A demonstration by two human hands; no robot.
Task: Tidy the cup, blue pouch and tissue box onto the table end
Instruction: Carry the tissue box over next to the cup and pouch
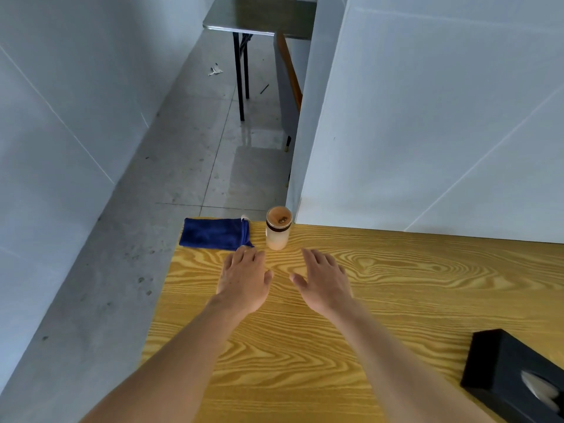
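Note:
A blue pouch (215, 233) lies flat at the far left corner of the wooden table (396, 285). Just to its right stands a pale cup (278, 228) with a brown lid, upright near the far edge. A black tissue box (512, 374) sits at the near right, partly cut off by the frame. My left hand (244, 279) hovers palm down with its fingertips at the pouch's near right corner. My right hand (323, 279) is spread palm down just short of the cup, holding nothing.
The table's left edge drops to a grey concrete floor (122, 270). A white wall (442, 117) stands right behind the table's far edge. A dark metal table (259, 16) and a leaning board (288, 80) stand further back.

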